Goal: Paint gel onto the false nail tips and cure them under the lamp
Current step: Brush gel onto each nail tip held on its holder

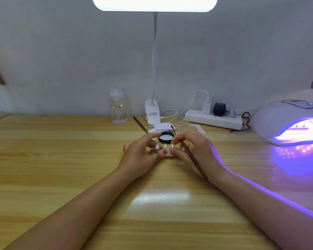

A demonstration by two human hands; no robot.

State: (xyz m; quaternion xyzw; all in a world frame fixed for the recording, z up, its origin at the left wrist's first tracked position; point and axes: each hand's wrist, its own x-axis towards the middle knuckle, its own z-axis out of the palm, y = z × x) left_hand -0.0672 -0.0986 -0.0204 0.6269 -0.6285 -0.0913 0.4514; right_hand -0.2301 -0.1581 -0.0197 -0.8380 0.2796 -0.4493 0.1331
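Glossy false nail tips (165, 146) on their clear stand (167, 153) look painted; we grip it with both hands, right hand (193, 148) fingers pinching the brown brush (193, 159), left hand (143, 152) curled round its end, the glowing white curing lamp (282, 121) awaiting.

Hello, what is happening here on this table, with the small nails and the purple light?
A person is working on false nail tips that stand on a small clear holder in the middle of the wooden table. The left hand steadies the holder, and the right hand also touches it while holding a brown brush. An open black-rimmed gel jar sits just behind. The curing lamp at the right glows purple; the tips are not yet under it.
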